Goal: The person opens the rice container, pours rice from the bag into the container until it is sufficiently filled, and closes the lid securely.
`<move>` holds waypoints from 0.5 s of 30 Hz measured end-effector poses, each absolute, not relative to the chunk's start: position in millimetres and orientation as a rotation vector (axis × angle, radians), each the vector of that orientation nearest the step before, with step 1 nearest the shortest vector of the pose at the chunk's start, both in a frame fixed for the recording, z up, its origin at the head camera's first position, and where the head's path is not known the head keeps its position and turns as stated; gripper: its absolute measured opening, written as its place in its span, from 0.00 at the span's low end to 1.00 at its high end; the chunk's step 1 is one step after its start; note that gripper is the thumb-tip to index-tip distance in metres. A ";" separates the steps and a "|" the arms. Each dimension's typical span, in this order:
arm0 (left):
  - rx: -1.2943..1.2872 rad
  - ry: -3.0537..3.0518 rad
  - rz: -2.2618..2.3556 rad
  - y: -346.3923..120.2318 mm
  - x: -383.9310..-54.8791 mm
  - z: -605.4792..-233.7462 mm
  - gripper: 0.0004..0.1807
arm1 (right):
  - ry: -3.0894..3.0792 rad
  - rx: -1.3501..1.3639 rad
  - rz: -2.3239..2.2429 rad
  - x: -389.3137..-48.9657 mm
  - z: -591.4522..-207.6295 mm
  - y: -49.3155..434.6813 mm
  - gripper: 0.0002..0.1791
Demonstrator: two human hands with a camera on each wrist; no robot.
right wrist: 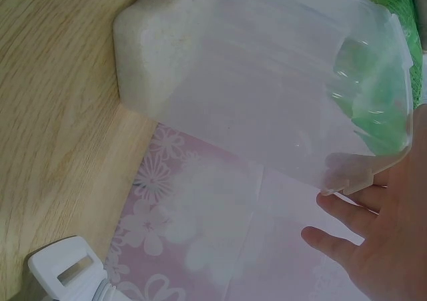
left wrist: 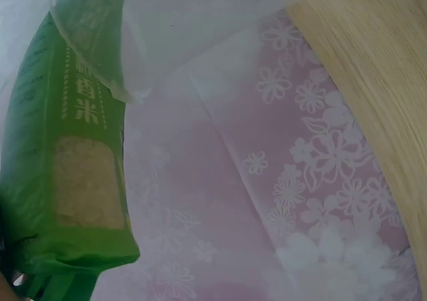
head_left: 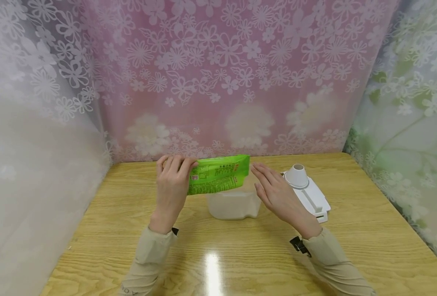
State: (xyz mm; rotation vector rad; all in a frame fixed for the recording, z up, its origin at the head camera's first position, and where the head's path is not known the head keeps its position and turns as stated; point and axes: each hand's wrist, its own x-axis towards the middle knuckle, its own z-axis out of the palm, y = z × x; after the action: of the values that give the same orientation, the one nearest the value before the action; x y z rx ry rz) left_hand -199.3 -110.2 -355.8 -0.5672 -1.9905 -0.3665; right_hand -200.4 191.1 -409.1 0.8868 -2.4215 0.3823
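My left hand (head_left: 172,183) grips the closed-looking end of a green rice bag (head_left: 220,174), which lies nearly level over a tall translucent container (head_left: 234,207). In the left wrist view the rice bag (left wrist: 73,124) shows a window with pale grains, next to the container's clear wall (left wrist: 193,21). Pale rice (right wrist: 157,54) fills the container's lower part in the right wrist view. The bag's other end reaches inside the rim, seen green through the wall. My right hand (head_left: 277,195) has straight fingers (right wrist: 347,214) right at the container's rim, on the right side.
Right of the container a white lid (head_left: 312,201) lies on the wooden table (head_left: 188,250), with a white cone-shaped cup (head_left: 297,176) upon it. Floral curtains (head_left: 218,82) stand behind the table and along both sides.
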 end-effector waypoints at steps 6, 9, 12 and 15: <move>-0.609 -1.923 -0.215 -111.6 -206.5 -353.6 0.12 | -2.410 0.894 0.385 -200.3 -408.8 191.6 0.27; -0.639 -1.917 -0.181 -113.0 -208.6 -352.1 0.12 | -2.404 0.892 0.382 -200.2 -408.9 192.0 0.26; -0.665 -1.923 -0.176 -114.7 -209.1 -350.5 0.11 | -2.411 0.890 0.380 -200.1 -408.6 192.0 0.26; -0.676 -1.932 -0.174 -116.6 -209.0 -349.1 0.10 | -2.420 0.890 0.379 -200.0 -408.7 191.9 0.27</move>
State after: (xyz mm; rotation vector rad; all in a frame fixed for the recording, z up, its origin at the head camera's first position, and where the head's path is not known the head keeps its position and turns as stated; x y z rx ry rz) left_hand -209.0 -116.6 -349.1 -0.6761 -1.9318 -0.1742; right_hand -200.0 191.9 -408.7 0.8901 -2.4197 0.3791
